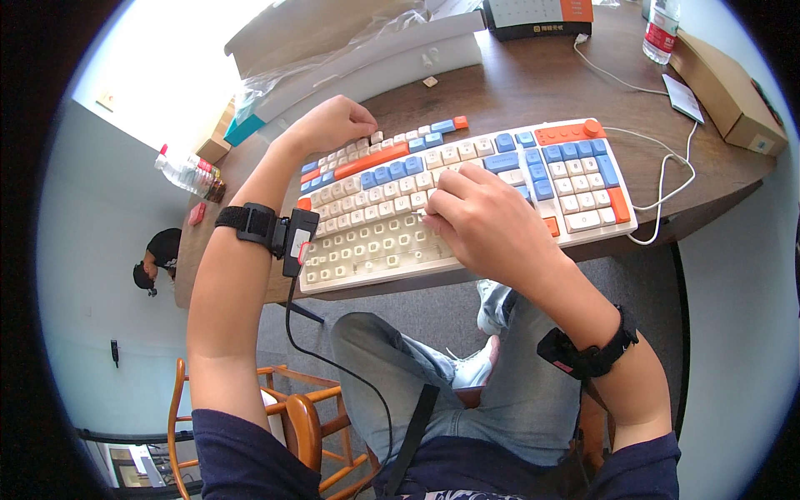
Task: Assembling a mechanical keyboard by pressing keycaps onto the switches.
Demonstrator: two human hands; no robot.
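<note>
While the keyboard (467, 196) lies on the brown worktop (533, 83), its long axis runs from lower left up to the right, keys facing up. Right hand (487, 221) rests over its middle rows, grip pinched narrow on a small pale tool (419, 214), hardly discernible. Left hand (333, 125) curls on the far left edge, holding nothing; its white cable (667, 179) trails beyond the right hand.

Far right of my desk: a flat brown cardboard box (729, 83) with a small pale label (760, 143). Beside it, a clear plastic bottle with a red-and-white label (662, 32). Top centre, a black-framed desk calendar with an orange corner (537, 17).
</note>
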